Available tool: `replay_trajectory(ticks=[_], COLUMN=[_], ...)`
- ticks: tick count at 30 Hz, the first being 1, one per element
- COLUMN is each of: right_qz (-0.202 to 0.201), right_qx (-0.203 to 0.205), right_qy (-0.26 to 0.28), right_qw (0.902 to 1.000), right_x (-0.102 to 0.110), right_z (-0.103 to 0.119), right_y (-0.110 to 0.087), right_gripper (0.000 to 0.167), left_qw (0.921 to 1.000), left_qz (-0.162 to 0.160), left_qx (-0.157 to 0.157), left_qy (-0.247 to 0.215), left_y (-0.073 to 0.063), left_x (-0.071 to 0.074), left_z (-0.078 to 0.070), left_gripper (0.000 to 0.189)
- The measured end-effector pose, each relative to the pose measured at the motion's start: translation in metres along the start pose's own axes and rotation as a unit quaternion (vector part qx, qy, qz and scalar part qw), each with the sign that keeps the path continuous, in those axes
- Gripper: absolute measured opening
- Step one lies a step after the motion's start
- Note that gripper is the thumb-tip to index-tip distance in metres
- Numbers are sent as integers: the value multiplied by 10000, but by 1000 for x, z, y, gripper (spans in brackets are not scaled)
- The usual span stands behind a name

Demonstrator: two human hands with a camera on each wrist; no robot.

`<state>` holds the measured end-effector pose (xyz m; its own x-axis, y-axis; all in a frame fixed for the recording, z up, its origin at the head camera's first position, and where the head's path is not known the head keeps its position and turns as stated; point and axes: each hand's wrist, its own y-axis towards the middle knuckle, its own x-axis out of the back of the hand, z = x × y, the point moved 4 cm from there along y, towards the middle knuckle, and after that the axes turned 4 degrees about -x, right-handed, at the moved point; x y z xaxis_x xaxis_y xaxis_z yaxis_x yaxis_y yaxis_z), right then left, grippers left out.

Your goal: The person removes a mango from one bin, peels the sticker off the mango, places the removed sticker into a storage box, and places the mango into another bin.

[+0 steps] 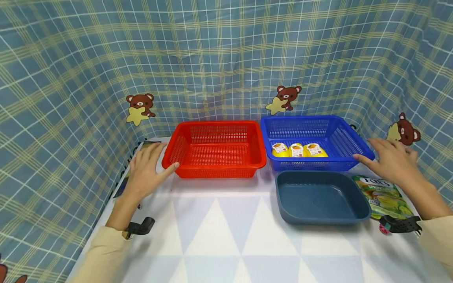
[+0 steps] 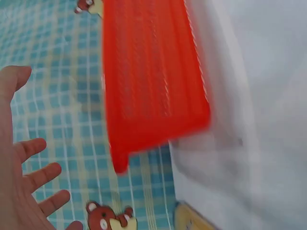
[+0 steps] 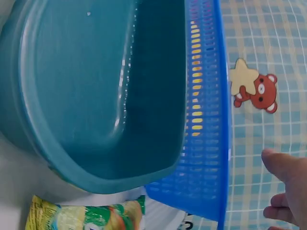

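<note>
My left hand (image 1: 144,173) has its fingers spread beside the left end of a red plastic basket (image 1: 214,173), thumb near its rim. In the left wrist view the spread fingers (image 2: 44,176) hold nothing. On the other side, my right hand (image 1: 394,161) is at the right end of a blue basket (image 1: 304,165), its thumb tip close to the corner of the rim and its fingers extended. Several yellow packs with white labels (image 1: 297,151) lie along the front inside the blue basket. In front of that basket is a dark teal tub (image 1: 322,198) with nothing in it.
A green FOX'S bag (image 1: 383,196) lies right of the tub, beneath my right forearm. Dark-edged flat items (image 1: 122,187) lie along the table's left edge. Checked cloth (image 1: 219,59) with bear prints hangs behind and at both sides. A patterned white tabletop (image 1: 212,232) spreads in front.
</note>
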<state>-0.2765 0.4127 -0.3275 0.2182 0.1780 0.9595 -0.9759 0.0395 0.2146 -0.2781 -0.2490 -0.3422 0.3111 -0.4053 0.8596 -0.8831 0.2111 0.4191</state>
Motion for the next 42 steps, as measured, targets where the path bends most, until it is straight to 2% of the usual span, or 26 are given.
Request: replay_trajectory(ticks=[4, 7, 12, 22, 28, 32, 37, 42], right_qz=[235, 334, 504, 789, 1021, 1180, 1189, 1203], right_qx=[-305, -396, -478, -549, -620, -713, -814, -795], right_qy=[203, 207, 195, 264, 189, 146, 85, 23], right_qw=[9991, 9984, 9974, 9950, 9927, 9903, 9895, 9895], right_x=[-5, -11, -23, -31, -27, -23, -20, -23], right_z=[-7, -15, -31, -41, -38, -39, -38, -36], right_y=[9, 12, 13, 10, 8, 8, 10, 12], right_gripper=[92, 93, 93, 94, 93, 95, 96, 97], left_qw=[9987, 9968, 9932, 9859, 9811, 9786, 9776, 9762], left_qz=[-83, -109, -46, 266, 538, 588, 625, 797], left_qx=[-146, -380, -741, -1113, -1142, -1164, -1208, -1289], left_qy=[-479, -695, -894, -1223, -1466, -1590, -1609, -1551], left_y=[7, 12, 21, 49, 70, 88, 107, 119], left_x=[1, -4, -20, -52, -67, -77, -90, -103], left_z=[-22, -40, -68, -121, -152, -174, -203, -224], left_gripper=[76, 72, 68, 69, 73, 72, 70, 69])
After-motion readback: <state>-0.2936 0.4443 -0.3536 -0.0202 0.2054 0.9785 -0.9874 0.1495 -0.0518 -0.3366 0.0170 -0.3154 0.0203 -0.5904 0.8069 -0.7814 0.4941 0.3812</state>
